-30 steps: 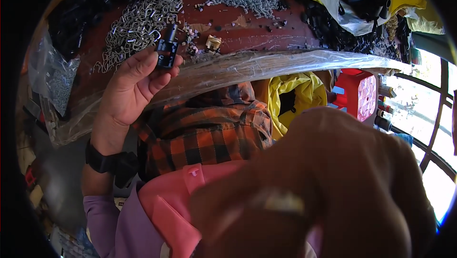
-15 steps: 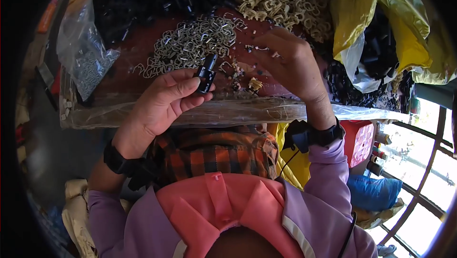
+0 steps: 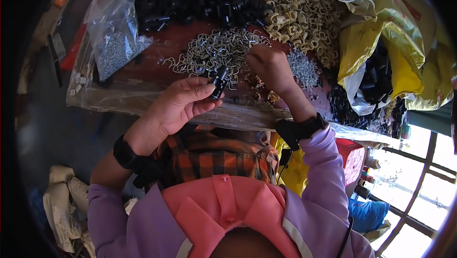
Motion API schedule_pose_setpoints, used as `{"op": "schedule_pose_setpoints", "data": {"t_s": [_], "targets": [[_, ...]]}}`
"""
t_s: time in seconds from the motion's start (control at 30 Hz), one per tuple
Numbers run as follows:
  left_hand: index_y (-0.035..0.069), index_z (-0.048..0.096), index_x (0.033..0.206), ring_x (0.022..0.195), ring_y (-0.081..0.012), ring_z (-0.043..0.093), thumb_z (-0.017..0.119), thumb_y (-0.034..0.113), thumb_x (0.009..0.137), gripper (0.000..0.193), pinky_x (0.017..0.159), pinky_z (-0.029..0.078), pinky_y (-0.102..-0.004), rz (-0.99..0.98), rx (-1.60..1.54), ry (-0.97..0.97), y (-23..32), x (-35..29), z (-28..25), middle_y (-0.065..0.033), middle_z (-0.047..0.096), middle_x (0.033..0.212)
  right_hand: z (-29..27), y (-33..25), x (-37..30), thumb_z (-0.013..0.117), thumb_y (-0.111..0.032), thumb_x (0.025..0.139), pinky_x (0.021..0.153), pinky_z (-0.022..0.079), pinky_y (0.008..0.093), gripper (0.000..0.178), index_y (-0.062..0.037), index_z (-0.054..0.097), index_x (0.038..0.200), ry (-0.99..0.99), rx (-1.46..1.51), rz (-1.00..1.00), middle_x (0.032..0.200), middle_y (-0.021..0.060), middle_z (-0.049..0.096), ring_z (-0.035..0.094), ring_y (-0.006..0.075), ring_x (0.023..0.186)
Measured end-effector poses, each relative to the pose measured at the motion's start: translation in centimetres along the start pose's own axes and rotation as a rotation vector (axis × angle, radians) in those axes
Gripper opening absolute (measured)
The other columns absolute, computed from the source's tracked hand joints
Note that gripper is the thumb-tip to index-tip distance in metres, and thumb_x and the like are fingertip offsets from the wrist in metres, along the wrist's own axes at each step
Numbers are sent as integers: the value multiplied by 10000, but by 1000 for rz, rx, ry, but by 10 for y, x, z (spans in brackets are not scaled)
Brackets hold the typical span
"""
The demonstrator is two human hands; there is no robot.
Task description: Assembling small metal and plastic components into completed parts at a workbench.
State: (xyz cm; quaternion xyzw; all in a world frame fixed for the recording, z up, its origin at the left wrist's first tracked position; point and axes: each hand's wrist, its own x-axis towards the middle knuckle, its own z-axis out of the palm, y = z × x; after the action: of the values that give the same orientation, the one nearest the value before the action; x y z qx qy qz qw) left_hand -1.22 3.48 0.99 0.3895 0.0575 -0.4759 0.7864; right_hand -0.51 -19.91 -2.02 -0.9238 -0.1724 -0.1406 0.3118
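Note:
My left hand (image 3: 183, 100) is closed on a small black cylindrical plastic part (image 3: 219, 83), held tilted upward between thumb and fingers over the table's front edge. At the right end of a pile of bent metal hooks (image 3: 209, 52), my right hand (image 3: 272, 69) has its fingers drawn together and pointing down. Whether anything sits between those fingertips is hidden. A small heap of tiny silvery pieces, seemingly screws (image 3: 303, 71), lies just right of the right hand. Loose beige bits (image 3: 273, 97) lie below that hand near the edge.
Black plastic parts (image 3: 202, 3) are heaped at the back, beside a mound of beige clips (image 3: 304, 18). A clear bag of small metal pieces (image 3: 116, 51) lies at the left. On the right stands a yellow sack (image 3: 404, 44). Clear plastic film (image 3: 190, 110) covers the table's front edge.
My right hand has moved left to the metal hooks and its fingers have drawn together, uncovering the heap of tiny pieces. The view has shifted; my left hand still grips the black part.

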Motion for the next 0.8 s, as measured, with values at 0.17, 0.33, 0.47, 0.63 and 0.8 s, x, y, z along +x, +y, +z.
{"op": "schedule_pose_setpoints", "data": {"t_s": [0.17, 0.33, 0.47, 0.63, 0.8], "targets": [[21, 537, 929, 771, -156, 577, 524, 112, 791, 166, 656, 483, -199, 15, -13, -10, -3, 3, -3, -98, 579, 869, -7, -7, -5, 534, -121, 773, 467, 387, 215, 110, -17, 535, 808, -105, 494, 390, 618, 13, 534, 501, 114, 524], [38, 533, 933, 771, -154, 577, 518, 123, 796, 161, 649, 483, -197, 60, -29, 14, -5, 10, -2, -97, 577, 880, -11, -15, -7, 526, -102, 791, 480, 348, 156, 95, -9, 544, 792, -132, 994, 715, 634, -17, 526, 452, 32, 541], [52, 556, 874, 762, -164, 577, 557, 107, 771, 117, 664, 471, -221, 99, -83, 43, -2, 17, 7, -45, 575, 803, -6, -13, -11, 543, -69, 776, 476, 341, 151, 48, -26, 554, 792, -115, 811, 597, 640, -11, 534, 443, 27, 532], [61, 556, 878, 795, -143, 560, 556, 114, 774, 117, 713, 449, -235, 115, -89, 90, -5, 27, 12, -30, 572, 819, -8, -19, -13, 562, -44, 758, 454, 332, 152, 39, -36, 572, 795, -38, 818, 553, 645, -12, 540, 439, 22, 525], [73, 550, 905, 867, -140, 530, 540, 123, 785, 130, 790, 419, -268, 233, -120, 20, -9, 34, 15, -48, 571, 878, -17, -39, -14, 574, -78, 760, 476, 378, 177, 69, -11, 570, 746, 8, 1110, 679, 625, -7, 540, 468, 32, 532]]}}
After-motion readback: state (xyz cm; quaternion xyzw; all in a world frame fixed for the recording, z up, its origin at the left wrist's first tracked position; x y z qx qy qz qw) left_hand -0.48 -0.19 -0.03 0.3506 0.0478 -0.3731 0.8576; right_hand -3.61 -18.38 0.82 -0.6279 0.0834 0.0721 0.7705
